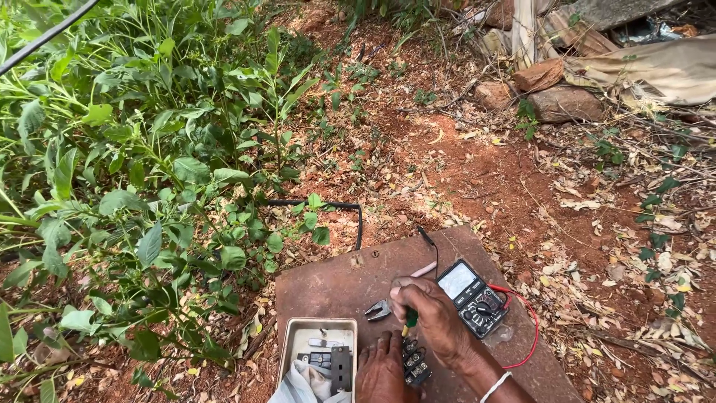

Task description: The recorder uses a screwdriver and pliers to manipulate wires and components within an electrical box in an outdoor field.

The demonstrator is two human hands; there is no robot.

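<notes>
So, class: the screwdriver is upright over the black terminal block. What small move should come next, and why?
Probably turn the screwdriver in place: the right hand grips it tip-down on the black terminal block, which the left hand steadies on the brown board.

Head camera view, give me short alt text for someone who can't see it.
A person's right hand holds a green-handled screwdriver down onto a black terminal block that the left hand steadies, on a rusty metal sheet outdoors. A multimeter, pliers and an open switch box lie alongside, amid red soil and green weeds.
</notes>
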